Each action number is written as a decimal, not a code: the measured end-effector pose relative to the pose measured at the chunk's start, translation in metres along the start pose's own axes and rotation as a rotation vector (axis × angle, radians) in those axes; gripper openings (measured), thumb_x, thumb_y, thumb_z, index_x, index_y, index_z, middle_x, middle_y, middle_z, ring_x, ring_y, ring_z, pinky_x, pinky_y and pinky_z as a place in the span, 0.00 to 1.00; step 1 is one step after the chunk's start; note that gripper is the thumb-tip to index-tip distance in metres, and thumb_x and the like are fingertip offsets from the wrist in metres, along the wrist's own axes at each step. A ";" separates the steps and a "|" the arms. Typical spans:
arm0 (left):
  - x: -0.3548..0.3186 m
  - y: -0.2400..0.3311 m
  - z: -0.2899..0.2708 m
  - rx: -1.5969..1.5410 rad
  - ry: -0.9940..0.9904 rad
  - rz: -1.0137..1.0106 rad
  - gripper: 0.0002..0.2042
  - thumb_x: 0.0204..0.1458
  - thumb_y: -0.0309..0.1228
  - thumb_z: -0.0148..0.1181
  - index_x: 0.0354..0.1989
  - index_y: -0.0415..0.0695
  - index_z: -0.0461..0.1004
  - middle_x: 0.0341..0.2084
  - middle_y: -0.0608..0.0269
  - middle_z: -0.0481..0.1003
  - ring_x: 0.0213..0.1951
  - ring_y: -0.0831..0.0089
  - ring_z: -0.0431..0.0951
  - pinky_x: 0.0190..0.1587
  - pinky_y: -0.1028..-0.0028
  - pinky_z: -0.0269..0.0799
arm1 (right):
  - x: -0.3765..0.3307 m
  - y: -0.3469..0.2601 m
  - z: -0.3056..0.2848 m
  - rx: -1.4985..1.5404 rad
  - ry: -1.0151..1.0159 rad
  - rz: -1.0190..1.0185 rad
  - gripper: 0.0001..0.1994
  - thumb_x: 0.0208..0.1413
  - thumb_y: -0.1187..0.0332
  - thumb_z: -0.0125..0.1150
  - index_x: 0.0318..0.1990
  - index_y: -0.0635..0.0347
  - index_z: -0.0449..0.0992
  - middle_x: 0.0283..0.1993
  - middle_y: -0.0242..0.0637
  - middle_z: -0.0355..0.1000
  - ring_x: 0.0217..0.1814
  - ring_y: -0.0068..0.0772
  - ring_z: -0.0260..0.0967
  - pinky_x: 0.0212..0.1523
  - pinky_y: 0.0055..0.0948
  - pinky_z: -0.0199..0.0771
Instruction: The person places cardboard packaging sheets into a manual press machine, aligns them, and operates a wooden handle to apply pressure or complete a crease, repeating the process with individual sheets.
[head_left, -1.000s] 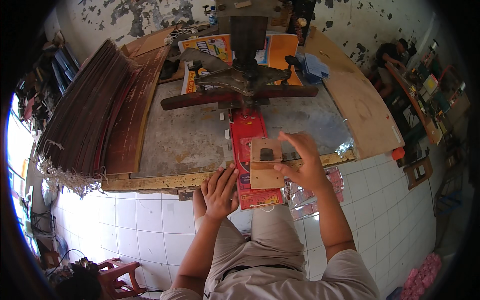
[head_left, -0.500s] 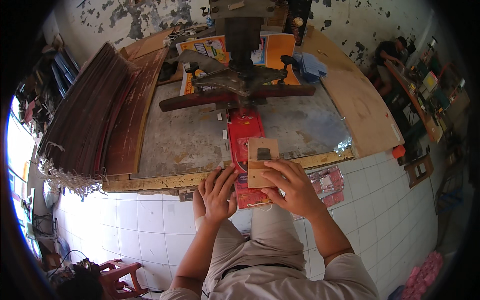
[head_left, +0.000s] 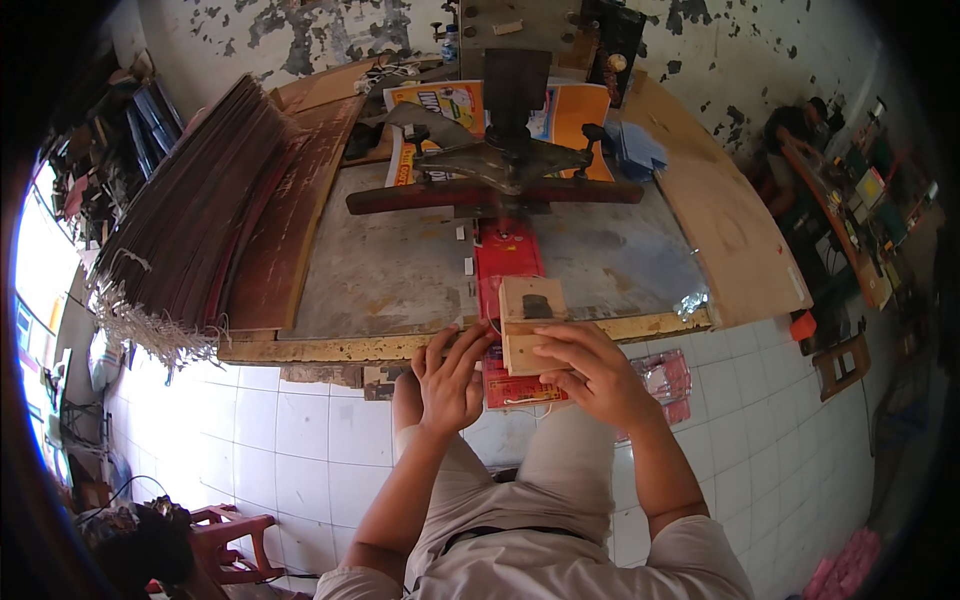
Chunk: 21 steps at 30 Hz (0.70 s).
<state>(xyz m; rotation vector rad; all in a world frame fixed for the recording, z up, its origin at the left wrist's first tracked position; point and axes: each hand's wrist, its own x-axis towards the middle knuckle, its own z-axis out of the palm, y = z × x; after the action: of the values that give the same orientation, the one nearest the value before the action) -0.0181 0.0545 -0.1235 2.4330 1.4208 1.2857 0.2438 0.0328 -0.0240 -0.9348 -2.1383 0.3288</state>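
Note:
A long flat red printed piece (head_left: 508, 258) lies on the grey metal plate (head_left: 385, 265) and runs under the press head (head_left: 510, 180). Its near end juts past the table's front edge, with a thin white string there. Over it my right hand (head_left: 608, 385) grips a small wooden board (head_left: 522, 345) by its right side, thumb below and fingers on top. A dark rectangular patch marks the board, and its left side edge shows. My left hand (head_left: 452, 388) lies on the left edge of the red piece, fingers stretched forward, fingertips close to the board.
A tall stack of dark sheets (head_left: 200, 200) leans at the left. Small white blocks (head_left: 468, 266) sit on the plate beside the red piece. Blue sheets (head_left: 638, 150) lie at the back right. Shiny red packs (head_left: 665, 380) are below the table; a person (head_left: 795, 140) sits far right.
The wooden board has tilted, so its left side edge now shows. My right fingers have closed more around its side. The whole view has shifted slightly.

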 end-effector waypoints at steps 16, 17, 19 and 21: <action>-0.001 -0.003 0.006 -0.002 0.018 -0.003 0.28 0.57 0.36 0.50 0.67 0.52 0.81 0.71 0.69 0.79 0.72 0.57 0.70 0.74 0.57 0.52 | 0.088 0.086 0.033 -0.010 -0.008 0.076 0.20 0.66 0.72 0.73 0.64 0.60 0.80 0.70 0.43 0.76 0.72 0.53 0.75 0.70 0.46 0.78; -0.001 -0.004 0.006 -0.001 0.013 -0.006 0.28 0.57 0.36 0.50 0.67 0.53 0.81 0.71 0.69 0.78 0.72 0.57 0.70 0.74 0.57 0.52 | 0.092 0.091 0.034 -0.015 -0.012 0.084 0.20 0.66 0.72 0.73 0.63 0.61 0.80 0.71 0.43 0.76 0.72 0.53 0.74 0.71 0.46 0.77; -0.001 -0.003 0.006 0.004 0.027 -0.003 0.28 0.57 0.36 0.50 0.67 0.53 0.82 0.71 0.70 0.79 0.72 0.58 0.70 0.74 0.57 0.52 | 0.098 0.098 0.036 -0.024 -0.022 0.097 0.19 0.65 0.72 0.72 0.63 0.63 0.80 0.72 0.42 0.75 0.73 0.53 0.73 0.73 0.46 0.75; -0.001 -0.005 0.006 0.015 0.044 0.002 0.28 0.57 0.36 0.50 0.67 0.53 0.82 0.70 0.71 0.80 0.71 0.59 0.71 0.73 0.58 0.52 | 0.099 0.101 0.039 -0.030 -0.009 0.092 0.19 0.66 0.72 0.72 0.62 0.63 0.80 0.71 0.42 0.75 0.73 0.53 0.73 0.73 0.46 0.75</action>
<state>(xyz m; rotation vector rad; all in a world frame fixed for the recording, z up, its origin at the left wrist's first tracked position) -0.0175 0.0583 -0.1301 2.4311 1.4434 1.3421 0.2233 0.1763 -0.0460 -1.0528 -2.1181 0.3484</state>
